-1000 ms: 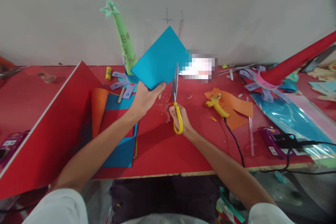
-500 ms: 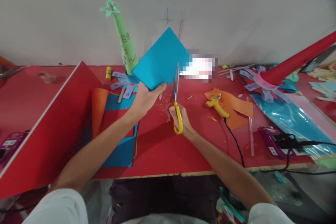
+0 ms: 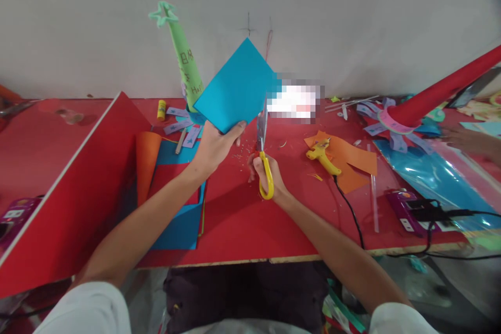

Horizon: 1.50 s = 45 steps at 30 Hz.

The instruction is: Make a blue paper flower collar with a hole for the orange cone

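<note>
Mostly above left grip (image 3: 216,150) — blue paper (image 3: 237,86), pinched low.

"What sort of place is this?"
"A craft workspace: yellow-handled scissors (image 3: 262,126) sit in the right fingers (image 3: 259,166), with a hot-glue gun (image 3: 325,160) on orange paper (image 3: 354,156) to their right."
"And left of the left fingers (image 3: 237,128)?"
"A glue stick (image 3: 161,109) and a lettered green cone (image 3: 183,52)."
"Home or shop?"
"I can't tell; a plain wall (image 3: 336,21) rises beyond the fingers, and tiny scraps (image 3: 237,155) litter the red tabletop (image 3: 235,227) beneath them."
</note>
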Available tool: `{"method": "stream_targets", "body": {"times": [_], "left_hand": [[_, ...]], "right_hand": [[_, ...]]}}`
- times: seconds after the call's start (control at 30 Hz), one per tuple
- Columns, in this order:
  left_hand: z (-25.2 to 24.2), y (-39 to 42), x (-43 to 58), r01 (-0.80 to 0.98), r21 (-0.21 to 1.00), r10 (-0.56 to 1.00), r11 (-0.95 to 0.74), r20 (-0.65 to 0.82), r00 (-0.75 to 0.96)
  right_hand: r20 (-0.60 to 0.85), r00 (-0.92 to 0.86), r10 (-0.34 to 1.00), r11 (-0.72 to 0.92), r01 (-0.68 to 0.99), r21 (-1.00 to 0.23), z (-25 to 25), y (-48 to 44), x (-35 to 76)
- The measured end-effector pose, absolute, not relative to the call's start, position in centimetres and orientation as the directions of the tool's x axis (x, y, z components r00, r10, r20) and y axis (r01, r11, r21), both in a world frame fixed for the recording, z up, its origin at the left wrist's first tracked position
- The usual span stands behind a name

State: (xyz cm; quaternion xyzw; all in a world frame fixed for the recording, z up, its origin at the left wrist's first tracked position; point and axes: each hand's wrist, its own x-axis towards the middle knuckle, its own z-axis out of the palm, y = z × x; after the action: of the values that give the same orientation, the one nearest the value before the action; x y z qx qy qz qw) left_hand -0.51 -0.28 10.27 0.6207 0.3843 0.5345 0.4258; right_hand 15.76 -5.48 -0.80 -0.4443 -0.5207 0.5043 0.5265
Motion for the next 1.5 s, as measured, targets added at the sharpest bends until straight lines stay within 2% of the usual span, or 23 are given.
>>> {"method": "stream_targets", "body": {"times": [0.4, 1.5], "left_hand": [[10.87, -0.69, -0.59, 0.059, 0.938, 0.932, -0.341, 0.329, 0.154], [10.80, -0.89, -0.22, 0.019, 0.960, 0.955, -0.279, 0.276, 0.106]], "right_hand": [[0.115, -0.044, 0.992, 0.112, -0.075, -0.991, -0.93, -5.36, 15.79], [0.102, -0.040, 0.994, 0.097, -0.114, -0.989, -0.31, -5.52, 15.65]]}}
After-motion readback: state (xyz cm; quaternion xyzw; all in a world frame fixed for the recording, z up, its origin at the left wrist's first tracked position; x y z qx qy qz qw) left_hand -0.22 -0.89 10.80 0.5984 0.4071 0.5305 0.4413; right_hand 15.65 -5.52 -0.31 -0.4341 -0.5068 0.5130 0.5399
